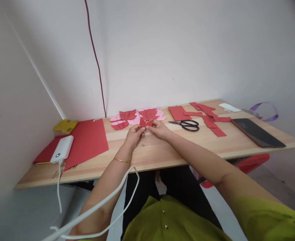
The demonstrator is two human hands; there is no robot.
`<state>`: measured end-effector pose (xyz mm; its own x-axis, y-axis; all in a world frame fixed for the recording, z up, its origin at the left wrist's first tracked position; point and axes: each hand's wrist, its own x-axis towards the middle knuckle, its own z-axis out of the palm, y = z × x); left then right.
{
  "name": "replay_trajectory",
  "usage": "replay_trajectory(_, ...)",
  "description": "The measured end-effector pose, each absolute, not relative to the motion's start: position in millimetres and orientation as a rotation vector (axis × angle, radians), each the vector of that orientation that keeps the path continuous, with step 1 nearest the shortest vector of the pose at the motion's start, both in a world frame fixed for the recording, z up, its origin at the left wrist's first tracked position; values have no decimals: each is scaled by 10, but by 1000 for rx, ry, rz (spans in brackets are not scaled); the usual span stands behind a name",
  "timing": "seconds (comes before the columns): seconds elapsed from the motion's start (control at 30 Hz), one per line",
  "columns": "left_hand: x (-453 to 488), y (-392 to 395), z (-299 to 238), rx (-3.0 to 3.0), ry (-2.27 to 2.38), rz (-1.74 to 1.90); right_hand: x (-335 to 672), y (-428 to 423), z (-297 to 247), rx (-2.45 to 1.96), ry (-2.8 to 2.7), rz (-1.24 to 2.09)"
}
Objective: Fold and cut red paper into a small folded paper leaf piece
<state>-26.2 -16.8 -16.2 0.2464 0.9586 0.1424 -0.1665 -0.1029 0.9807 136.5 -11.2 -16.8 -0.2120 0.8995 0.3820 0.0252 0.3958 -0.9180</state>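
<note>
Both of my hands pinch one small folded red paper piece point(145, 123) just above the wooden table point(162, 154). My left hand point(134, 133) grips its left side, and a thin gold bangle sits on that wrist. My right hand point(160, 130) grips its right side. Just beyond my fingers lies a heap of folded red and pink paper shapes point(137, 117). Black scissors point(187, 125) lie on the table to the right of my right hand.
A large red paper sheet point(87, 139) lies at the left with a white power bank point(62, 149) on it and a white cable hanging down. A yellow packet point(65, 126) sits behind. Red paper strips point(208, 115), a dark phone point(258, 133) and a purple ribbon point(265, 112) lie at the right.
</note>
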Motion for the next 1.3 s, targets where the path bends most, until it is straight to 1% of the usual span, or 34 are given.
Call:
replay_trajectory(0.2,-253,-171,-195,1440,890,1128,1366,-129,-164,-871,-1574,1075)
replay_trajectory(0.4,-261,-146,-231,1576,943,1058,1374,-154,-126,-843,-1590,1040)
replay_trajectory(0.73,-291,-171,-187,1741,1045,1076,1369,-136,-145,-820,-1624,1045)
replay_trajectory(0.87,-287,-142,-207,1686,1079,1175,1349,-122,-159,-854,-1581,1054)
replay_trajectory(0.97,-282,-127,-228,1614,1025,1165,1350,-114,-163,-889,-1554,1025)
replay_trajectory(1.07,-273,-130,-228,1590,974,1142,1366,-106,-165,-895,-1579,983)
replay_trajectory(1.3,-270,-122,-219,1483,925,1245,1369,-119,-149,-881,-1695,909)
